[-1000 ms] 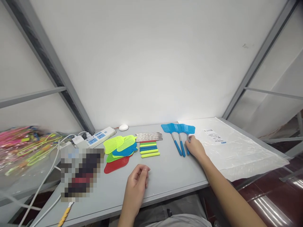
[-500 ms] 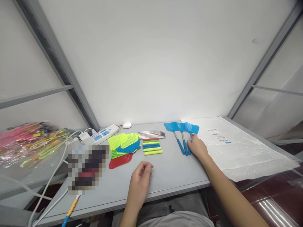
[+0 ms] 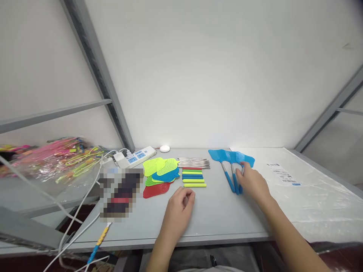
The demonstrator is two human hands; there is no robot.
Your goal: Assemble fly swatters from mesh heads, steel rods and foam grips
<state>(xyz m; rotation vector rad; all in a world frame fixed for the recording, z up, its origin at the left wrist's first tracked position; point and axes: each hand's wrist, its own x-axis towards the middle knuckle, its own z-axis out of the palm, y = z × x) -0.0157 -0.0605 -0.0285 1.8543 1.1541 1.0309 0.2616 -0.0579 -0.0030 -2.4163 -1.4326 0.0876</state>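
My right hand (image 3: 253, 183) is closed around the shaft of the rightmost blue fly swatter (image 3: 245, 158), hiding much of it. Two more blue fly swatters (image 3: 228, 177) lie just left of it, their heads overlapping. My left hand (image 3: 181, 206) rests near the table's front, its fingers loosely curled with nothing visible in them. Beyond it are handle grips (image 3: 194, 181) in yellow-green, blue and red, laid in a row. Metal rods (image 3: 193, 163) lie behind the grips. To their left overlap loose swatter heads in yellow (image 3: 153, 166), green, blue (image 3: 167, 175) and red (image 3: 155, 190).
A white plastic package (image 3: 317, 207) with a label covers the table's right side. At the left are a power strip (image 3: 141, 154), a pixelated object (image 3: 121, 196) and white cables. Bagged colourful items (image 3: 70, 162) lie farther left. A small white device (image 3: 165, 148) sits by the wall.
The camera view has turned, so the table's contents appear farther right. My right hand stays at the rightmost fly swatter. My left hand remains curled near the front of the table.
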